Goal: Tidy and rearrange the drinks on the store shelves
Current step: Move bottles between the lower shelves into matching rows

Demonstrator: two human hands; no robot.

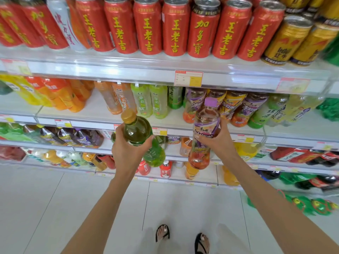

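Far left first: the white store shelf [110,71] carries a long row of tall red cans with yellow lettering [147,28] on top, with one pale silver can [61,22] wedged in near the left end. On the second level, yellow and orange plastic bottles [60,96] lean in a bunch, then come pale orange bottles [114,99], then light green bottles [150,101].

Now the hands, out in front of the lower levels, above the white tiled floor [55,208]. The left hand [126,151] wraps its fingers round the body of a clear plastic bottle of yellow-green tea with a gold cap [136,128]. It is off the shelf, in the air, with the cap tipped up and to the left. Near it, not touching, the right hand [219,142] grips a clear bottle with a purple cap and purple label [206,125], nearly upright, with orange-pink drink filling it to the shoulder. The two held bottles hide part of the stock on the third level behind them.

Behind the right hand stand matching purple-labelled bottles [240,105] on the second level, with a red and yellow price tag [188,78] on the rail above. Further right come pale green tea bottles [275,112], and gold cans [288,41] close the top row. At the bottom edge are two feet in black sandals [163,233].
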